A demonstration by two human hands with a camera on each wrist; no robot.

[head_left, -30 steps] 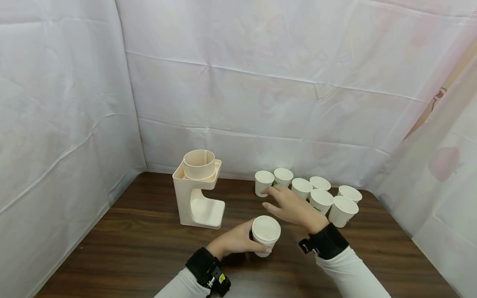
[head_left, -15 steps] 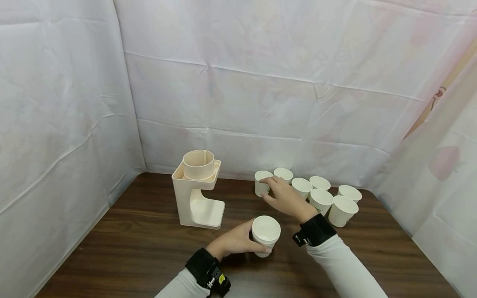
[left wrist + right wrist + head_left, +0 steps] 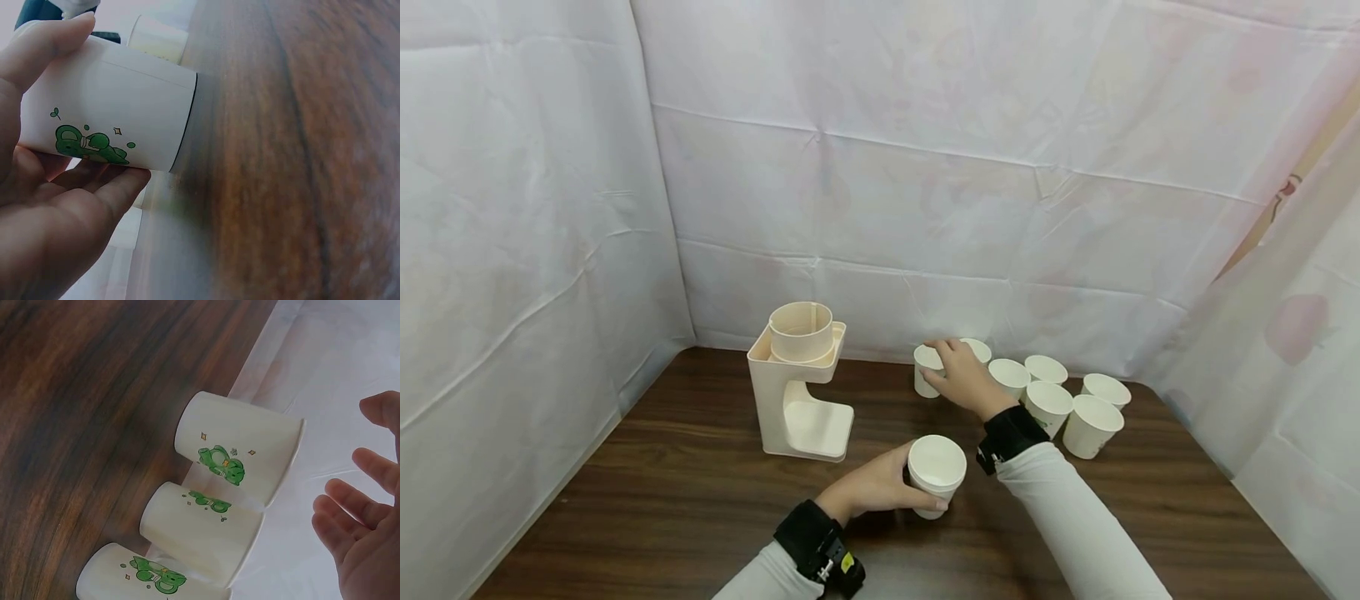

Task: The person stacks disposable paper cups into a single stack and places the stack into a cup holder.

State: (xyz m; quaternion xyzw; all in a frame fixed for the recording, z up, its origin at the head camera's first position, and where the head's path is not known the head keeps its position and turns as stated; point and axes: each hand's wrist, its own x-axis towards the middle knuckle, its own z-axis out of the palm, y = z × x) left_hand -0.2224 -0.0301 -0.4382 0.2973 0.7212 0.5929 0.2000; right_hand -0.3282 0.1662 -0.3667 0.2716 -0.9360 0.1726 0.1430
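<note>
My left hand point(image 3: 883, 483) grips a white paper cup point(image 3: 936, 468) that stands on the dark wooden table point(image 3: 662, 475) near the front. In the left wrist view my fingers point(image 3: 75, 212) curl round this cup point(image 3: 112, 119), which bears a green print. My right hand point(image 3: 961, 377) reaches back to the leftmost cup point(image 3: 925, 371) of a cluster, fingers over its rim. The right wrist view shows those fingers point(image 3: 359, 515) spread and apart from the nearest cup point(image 3: 240, 450), holding nothing.
A cream cup holder stand point(image 3: 801, 383) with a round tube on top stands left of the cups. Several more white cups point(image 3: 1048, 400) cluster at the back right. White cloth walls point(image 3: 535, 250) close in the table at the left, back and right.
My right hand has moved back and left from above the held cup to the leftmost cup of the cluster. The left hand and its cup have stayed put.
</note>
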